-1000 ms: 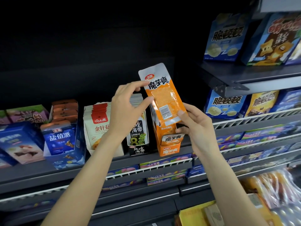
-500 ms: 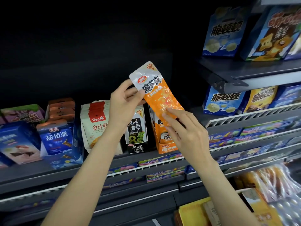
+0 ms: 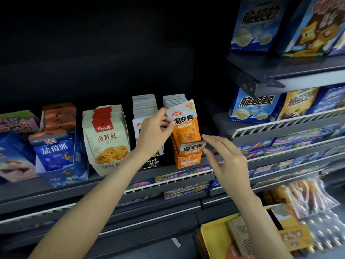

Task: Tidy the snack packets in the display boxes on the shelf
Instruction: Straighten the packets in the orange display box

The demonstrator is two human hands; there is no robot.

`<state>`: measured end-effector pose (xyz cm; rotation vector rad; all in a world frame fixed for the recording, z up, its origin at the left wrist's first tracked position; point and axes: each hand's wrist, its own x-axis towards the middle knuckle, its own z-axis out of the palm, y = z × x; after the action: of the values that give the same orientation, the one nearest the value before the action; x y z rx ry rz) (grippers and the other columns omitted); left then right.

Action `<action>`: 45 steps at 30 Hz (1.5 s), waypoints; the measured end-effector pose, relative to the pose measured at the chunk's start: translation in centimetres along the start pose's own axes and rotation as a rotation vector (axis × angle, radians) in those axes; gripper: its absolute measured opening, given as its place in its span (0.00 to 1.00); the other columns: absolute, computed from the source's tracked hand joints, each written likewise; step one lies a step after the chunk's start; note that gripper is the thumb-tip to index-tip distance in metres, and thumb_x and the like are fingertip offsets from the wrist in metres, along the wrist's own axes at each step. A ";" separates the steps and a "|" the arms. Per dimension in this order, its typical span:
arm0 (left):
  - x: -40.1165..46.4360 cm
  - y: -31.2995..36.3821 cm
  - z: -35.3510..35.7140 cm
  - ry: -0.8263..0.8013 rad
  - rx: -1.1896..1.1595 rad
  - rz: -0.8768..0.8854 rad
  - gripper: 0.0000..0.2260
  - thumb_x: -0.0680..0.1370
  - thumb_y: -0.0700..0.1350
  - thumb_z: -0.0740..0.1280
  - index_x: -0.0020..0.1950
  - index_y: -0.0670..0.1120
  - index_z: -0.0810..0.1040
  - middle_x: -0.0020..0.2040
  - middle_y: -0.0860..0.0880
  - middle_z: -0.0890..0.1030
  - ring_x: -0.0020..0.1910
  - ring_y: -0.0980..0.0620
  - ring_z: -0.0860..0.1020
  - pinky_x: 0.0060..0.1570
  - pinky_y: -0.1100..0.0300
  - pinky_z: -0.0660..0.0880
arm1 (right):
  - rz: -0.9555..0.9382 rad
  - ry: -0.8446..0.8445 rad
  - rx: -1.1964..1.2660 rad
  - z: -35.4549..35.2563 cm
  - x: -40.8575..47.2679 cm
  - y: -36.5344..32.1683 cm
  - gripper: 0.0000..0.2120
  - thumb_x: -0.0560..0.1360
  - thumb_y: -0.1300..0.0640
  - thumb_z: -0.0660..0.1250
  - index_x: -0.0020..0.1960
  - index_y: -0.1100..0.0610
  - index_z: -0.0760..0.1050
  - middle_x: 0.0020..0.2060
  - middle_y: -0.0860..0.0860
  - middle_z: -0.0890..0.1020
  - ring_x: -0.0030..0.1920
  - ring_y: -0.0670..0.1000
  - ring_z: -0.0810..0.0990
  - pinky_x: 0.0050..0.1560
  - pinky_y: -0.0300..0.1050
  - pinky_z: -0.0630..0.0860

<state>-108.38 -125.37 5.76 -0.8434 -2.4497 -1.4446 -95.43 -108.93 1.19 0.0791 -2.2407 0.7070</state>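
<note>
Orange packet [image 3: 186, 126] sits half in the orange box [image 3: 189, 159] on the shelf [image 3: 112, 176]. Left hand [image 3: 155, 135] pinches its top corner; right hand [image 3: 225, 161] fingers loose, touching the box flap. Likely light, floppy, slick: grip the top seal.

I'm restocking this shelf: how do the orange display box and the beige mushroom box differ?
The orange display box is narrow; the beige mushroom box is wider. The orange one's front packet is pinched by the left hand; the beige one's packets stand untouched. Both sit on the same shelf.
</note>
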 end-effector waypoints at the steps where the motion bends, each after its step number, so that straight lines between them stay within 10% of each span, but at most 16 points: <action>1: 0.1 0.0 -0.1 -0.005 0.036 0.008 0.11 0.78 0.40 0.67 0.59 0.41 0.75 0.52 0.49 0.81 0.47 0.57 0.79 0.45 0.75 0.74 | 0.004 -0.003 0.011 0.1 0.0 0.0 0.15 0.78 0.54 0.63 0.63 0.56 0.77 0.56 0.48 0.80 0.54 0.45 0.79 0.53 0.33 0.75; 12: 0.3 -0.5 0.1 -0.320 0.322 0.113 0.17 0.77 0.42 0.68 0.65 0.44 0.75 0.55 0.44 0.82 0.52 0.52 0.81 0.52 0.65 0.74 | 0.003 -0.035 0.045 0.3 0.5 0.2 0.16 0.79 0.53 0.60 0.65 0.55 0.75 0.57 0.48 0.79 0.51 0.44 0.79 0.48 0.35 0.77; 18: 0.2 -1.5 -0.2 -0.130 0.365 0.106 0.14 0.71 0.49 0.74 0.52 0.44 0.80 0.44 0.49 0.84 0.39 0.57 0.80 0.45 0.61 0.79 | -0.005 -0.048 0.053 0.2 0.4 0.4 0.16 0.79 0.55 0.61 0.66 0.55 0.74 0.57 0.49 0.79 0.51 0.44 0.79 0.49 0.33 0.76; 22: -1.2 0.0 -1.9 0.085 0.171 0.211 0.08 0.74 0.49 0.71 0.47 0.46 0.78 0.39 0.58 0.78 0.37 0.62 0.78 0.38 0.69 0.76 | 0.005 -0.045 0.053 0.2 0.2 0.4 0.17 0.79 0.55 0.61 0.66 0.55 0.74 0.57 0.49 0.79 0.50 0.44 0.79 0.49 0.31 0.75; 30: -3.2 0.8 -2.6 -0.387 0.025 0.163 0.14 0.76 0.42 0.69 0.60 0.54 0.76 0.52 0.64 0.78 0.50 0.71 0.77 0.52 0.76 0.71 | 0.006 -0.051 0.086 0.1 -0.2 0.3 0.16 0.79 0.57 0.62 0.67 0.55 0.74 0.57 0.49 0.79 0.51 0.45 0.80 0.45 0.36 0.78; 35: -3.3 0.2 -1.3 -0.237 0.140 0.239 0.09 0.78 0.40 0.66 0.57 0.45 0.82 0.48 0.56 0.81 0.48 0.68 0.75 0.47 0.79 0.70 | 0.012 -0.061 0.052 0.0 -0.5 0.2 0.18 0.78 0.59 0.63 0.68 0.55 0.73 0.61 0.49 0.78 0.57 0.45 0.79 0.52 0.36 0.77; 45: -2.1 0.3 -2.0 -0.290 -0.418 -0.178 0.07 0.76 0.37 0.67 0.48 0.47 0.82 0.41 0.55 0.85 0.44 0.57 0.83 0.44 0.67 0.78 | 0.068 -0.179 0.014 -0.2 -1.7 -0.1 0.25 0.80 0.52 0.61 0.75 0.46 0.61 0.69 0.45 0.70 0.54 0.39 0.75 0.36 0.23 0.66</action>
<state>-106.76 -127.71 6.17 -0.9918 -2.5146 -2.0811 -94.01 -109.20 0.18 0.0758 -2.4192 0.7789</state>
